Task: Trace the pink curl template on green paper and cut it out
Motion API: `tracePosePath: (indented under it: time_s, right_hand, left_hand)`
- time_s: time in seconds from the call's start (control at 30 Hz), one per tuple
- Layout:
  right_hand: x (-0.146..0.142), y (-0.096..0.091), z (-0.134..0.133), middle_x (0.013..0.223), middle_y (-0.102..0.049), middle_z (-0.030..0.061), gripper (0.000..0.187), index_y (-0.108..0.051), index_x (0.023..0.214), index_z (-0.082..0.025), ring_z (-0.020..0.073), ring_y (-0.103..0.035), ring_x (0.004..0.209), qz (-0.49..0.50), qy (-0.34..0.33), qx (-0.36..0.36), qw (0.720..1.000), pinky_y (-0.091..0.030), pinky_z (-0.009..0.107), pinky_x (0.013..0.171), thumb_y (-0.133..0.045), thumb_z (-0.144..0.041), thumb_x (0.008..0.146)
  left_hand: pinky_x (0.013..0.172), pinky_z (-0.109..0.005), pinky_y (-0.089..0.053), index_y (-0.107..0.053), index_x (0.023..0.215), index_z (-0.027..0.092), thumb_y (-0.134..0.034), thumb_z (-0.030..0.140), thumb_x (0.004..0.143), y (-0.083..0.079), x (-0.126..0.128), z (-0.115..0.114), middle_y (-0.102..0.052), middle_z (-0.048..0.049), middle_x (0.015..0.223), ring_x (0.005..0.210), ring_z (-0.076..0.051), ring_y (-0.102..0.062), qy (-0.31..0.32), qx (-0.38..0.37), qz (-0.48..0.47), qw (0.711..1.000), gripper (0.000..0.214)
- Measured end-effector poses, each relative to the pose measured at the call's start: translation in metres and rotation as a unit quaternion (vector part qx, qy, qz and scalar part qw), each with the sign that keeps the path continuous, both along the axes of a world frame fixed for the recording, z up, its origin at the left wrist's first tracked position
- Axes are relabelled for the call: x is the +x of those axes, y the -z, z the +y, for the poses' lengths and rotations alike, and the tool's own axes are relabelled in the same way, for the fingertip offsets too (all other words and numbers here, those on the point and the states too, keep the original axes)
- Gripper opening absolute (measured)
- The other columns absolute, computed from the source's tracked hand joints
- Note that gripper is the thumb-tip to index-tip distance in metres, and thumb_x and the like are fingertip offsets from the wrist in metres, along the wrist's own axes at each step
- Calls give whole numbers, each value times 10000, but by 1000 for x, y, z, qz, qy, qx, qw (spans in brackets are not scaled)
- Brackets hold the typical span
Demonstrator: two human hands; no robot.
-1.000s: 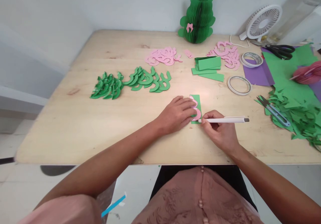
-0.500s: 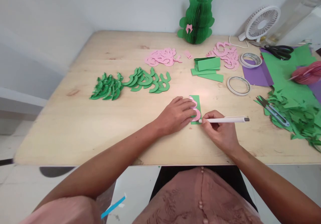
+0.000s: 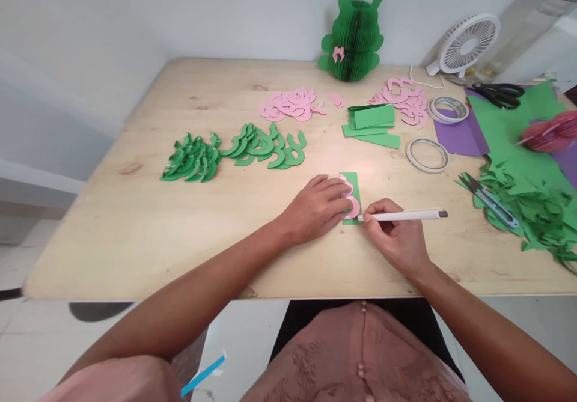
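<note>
My left hand lies flat on a pink paper cut-out that rests on a small green paper strip on the wooden table. Its fingers press the cut-out down. My right hand pinches a white pen, whose tip touches the lower edge of the pink cut-out. The pen lies almost level, pointing left.
Green curved cut-outs lie to the left, pink ones further back. Folded green strips, two tape rolls, snips, scissors, green scraps, a fan and a green paper rabbit surround them.
Both hands stay in place on the cut-out and pen. The view has shifted slightly downward.
</note>
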State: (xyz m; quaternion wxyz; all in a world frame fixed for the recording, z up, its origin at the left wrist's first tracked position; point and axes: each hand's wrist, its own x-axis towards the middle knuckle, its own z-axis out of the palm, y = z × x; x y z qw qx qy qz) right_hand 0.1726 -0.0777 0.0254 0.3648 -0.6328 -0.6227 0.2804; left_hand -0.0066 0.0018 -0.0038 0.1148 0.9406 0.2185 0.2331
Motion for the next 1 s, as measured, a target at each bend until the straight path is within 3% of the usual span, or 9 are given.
tracePosePath:
  time_s: [1.0]
  right_hand:
    - [2,-3,2,525,-479,-45,58,-563,678,-185,85,-390,436,-10,34,2,999,-288,225,419,-558,-182,736]
  left_hand:
    - [983,-403,-352,-640,973,214,-437,211,902,-2,1,0,-611,-74,1192,1177,-226,-497,4,8,3,1000,215]
